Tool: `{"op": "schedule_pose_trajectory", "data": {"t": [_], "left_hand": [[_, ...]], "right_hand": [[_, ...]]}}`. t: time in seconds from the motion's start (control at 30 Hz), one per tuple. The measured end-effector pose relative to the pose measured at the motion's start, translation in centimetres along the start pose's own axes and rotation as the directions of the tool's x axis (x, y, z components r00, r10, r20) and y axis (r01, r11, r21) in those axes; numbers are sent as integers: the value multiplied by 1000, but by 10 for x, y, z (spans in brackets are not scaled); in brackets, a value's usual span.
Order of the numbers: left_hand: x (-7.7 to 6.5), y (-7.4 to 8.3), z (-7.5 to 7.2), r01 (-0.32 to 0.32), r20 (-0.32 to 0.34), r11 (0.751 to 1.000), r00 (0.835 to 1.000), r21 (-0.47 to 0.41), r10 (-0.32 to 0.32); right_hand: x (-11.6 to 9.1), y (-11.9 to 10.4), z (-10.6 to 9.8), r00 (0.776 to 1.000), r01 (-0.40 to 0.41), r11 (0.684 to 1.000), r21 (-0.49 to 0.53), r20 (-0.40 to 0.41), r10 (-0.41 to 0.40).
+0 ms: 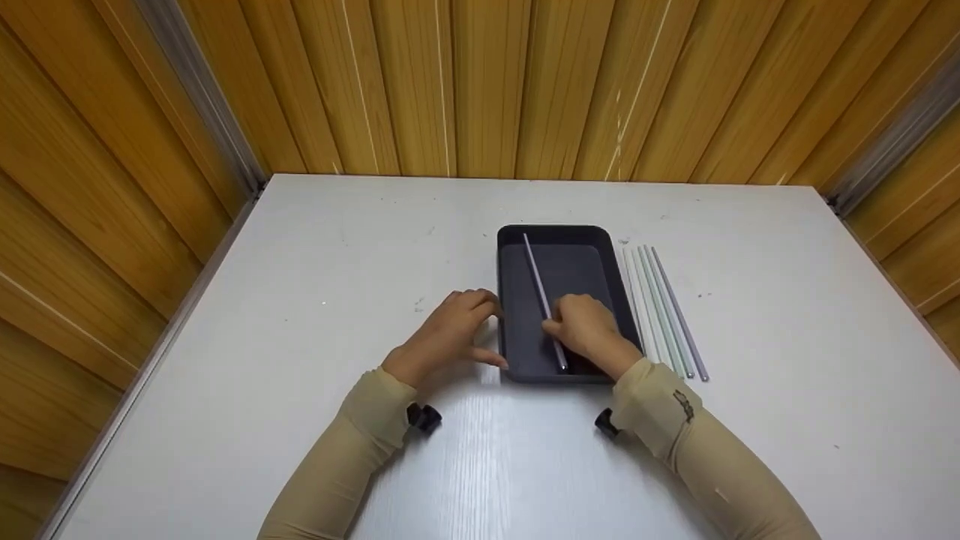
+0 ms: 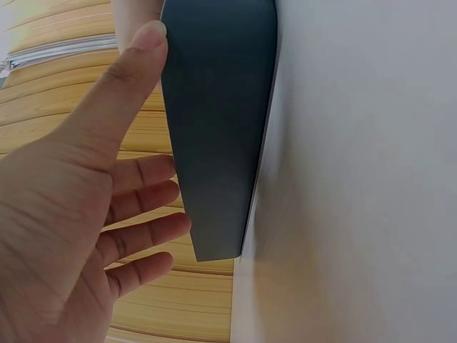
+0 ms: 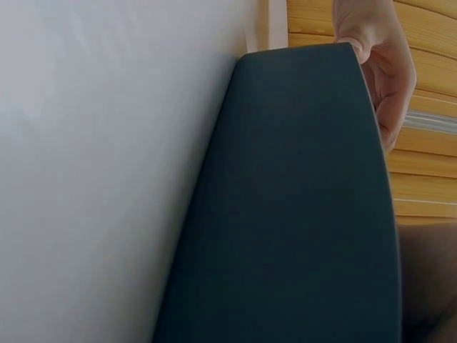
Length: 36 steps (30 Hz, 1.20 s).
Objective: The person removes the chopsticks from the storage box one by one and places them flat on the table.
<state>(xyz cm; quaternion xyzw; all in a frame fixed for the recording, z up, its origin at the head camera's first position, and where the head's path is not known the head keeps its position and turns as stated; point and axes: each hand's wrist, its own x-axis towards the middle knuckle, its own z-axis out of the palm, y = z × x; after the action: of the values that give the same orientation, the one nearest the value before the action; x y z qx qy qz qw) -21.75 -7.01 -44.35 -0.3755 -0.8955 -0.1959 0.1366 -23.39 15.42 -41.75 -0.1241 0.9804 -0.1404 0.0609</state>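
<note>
A dark grey rectangular tray (image 1: 574, 266) stands on the white table. Inside it, a slim purple straw (image 1: 535, 271) lies at a slant, its far end up by the back left corner. My right hand (image 1: 589, 326) reaches into the tray and pinches the straw near its front end; in the right wrist view the tray's wall (image 3: 285, 193) hides most of this hand. At the tray's left side, my left hand (image 1: 450, 330) touches the wall. The left wrist view shows its thumb and loosely extended fingers (image 2: 146, 236) along the rim.
Several thin straws lie side by side just right of the tray: clear ones (image 1: 637, 300), green ones (image 1: 664, 307) and a purple one (image 1: 681, 319). Wood-panelled walls (image 1: 480, 90) enclose the table (image 1: 360, 247) at the back and sides.
</note>
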Motion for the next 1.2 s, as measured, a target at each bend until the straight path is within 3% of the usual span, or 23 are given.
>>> {"op": "schedule_pose_trajectory", "data": {"t": [0.37, 1.2], "left_hand": [[-2, 0, -2, 28, 29, 999, 999, -18, -27], [1, 1, -1, 9, 26, 1000, 1000, 25, -10]], "right_hand": [[-2, 14, -9, 1000, -22, 1000, -16, -8, 22], [-7, 42, -19, 999, -43, 999, 3, 9, 43]]}}
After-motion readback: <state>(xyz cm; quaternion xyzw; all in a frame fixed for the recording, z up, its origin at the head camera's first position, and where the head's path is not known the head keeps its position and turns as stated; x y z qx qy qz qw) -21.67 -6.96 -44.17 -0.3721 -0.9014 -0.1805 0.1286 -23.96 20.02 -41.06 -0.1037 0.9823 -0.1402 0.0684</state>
